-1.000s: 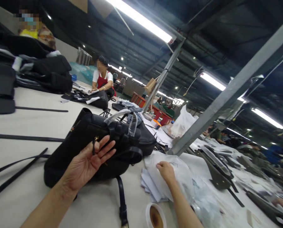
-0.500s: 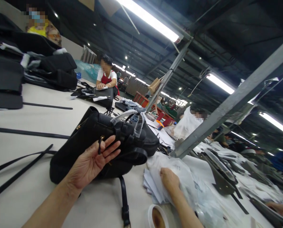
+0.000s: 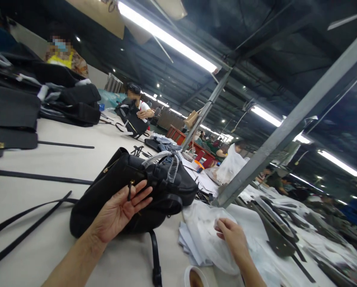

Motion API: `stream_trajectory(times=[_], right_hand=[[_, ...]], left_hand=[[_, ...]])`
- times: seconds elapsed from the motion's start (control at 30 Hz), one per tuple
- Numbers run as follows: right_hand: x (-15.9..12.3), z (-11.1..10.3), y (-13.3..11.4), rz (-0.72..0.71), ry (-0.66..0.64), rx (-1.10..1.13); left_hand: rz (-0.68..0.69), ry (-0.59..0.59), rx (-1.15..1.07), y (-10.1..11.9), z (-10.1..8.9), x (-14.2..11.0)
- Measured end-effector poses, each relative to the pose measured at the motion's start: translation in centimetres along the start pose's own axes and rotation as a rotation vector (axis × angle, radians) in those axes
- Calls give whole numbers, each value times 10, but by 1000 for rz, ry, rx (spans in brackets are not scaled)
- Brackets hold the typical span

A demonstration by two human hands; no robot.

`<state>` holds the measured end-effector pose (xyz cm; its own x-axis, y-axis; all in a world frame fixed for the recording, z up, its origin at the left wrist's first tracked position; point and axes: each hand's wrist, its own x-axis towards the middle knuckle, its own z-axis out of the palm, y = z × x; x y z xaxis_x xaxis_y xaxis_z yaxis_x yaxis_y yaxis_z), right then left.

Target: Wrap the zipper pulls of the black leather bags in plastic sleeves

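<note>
A black leather backpack (image 3: pixel 106 199) lies tilted on the pale table, its top handle (image 3: pixel 157 159) wrapped in clear film. My left hand (image 3: pixel 120 211) is at its side, palm up. Thumb and forefinger pinch the dark zipper pull (image 3: pixel 129 192), while the other fingers stretch out. To the right, my right hand (image 3: pixel 233 239) is over a white plastic bag (image 3: pixel 202 223). Its thumb and forefinger are pinched on a small whitish bit, too small to name. Folded white sheets (image 3: pixel 190 247) lie partly under the plastic.
A round tub of brown stuff (image 3: pixel 196 277) stands at the front edge. Black straps (image 3: pixel 37 175) run across the left, beside piled black bags (image 3: pixel 10 115). A metal post (image 3: pixel 271 127) slants up at right, near grey-green pieces (image 3: pixel 274 227). A co-worker (image 3: pixel 145 111) handles a black bag.
My right hand has lifted from the plastic and moved slightly right, fingers now pinched. My left hand stays on the zipper pull. The co-worker across the table has raised a black bag.
</note>
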<state>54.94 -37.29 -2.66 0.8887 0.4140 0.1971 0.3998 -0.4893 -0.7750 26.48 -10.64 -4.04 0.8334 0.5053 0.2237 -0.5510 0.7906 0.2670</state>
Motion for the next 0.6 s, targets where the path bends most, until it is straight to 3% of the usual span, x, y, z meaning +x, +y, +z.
stream_trajectory(times=[0.1, 0.2, 0.33, 0.43, 0.6], right_hand=[[-6, 6, -9, 7, 10, 126], [-16, 10, -26, 9, -58, 266], [-48, 22, -62, -23, -195, 399], [-83, 48, -93, -77, -482, 552], [-143, 120, -138, 32, -1195, 585]], left_hand=[[3, 0, -2, 0, 1, 0], [9, 20, -9, 1, 2, -2], [16, 146, 47, 2, 8, -11], [22, 223, 107, 4, 15, -17], [-19, 268, 245, 17, 23, -22]])
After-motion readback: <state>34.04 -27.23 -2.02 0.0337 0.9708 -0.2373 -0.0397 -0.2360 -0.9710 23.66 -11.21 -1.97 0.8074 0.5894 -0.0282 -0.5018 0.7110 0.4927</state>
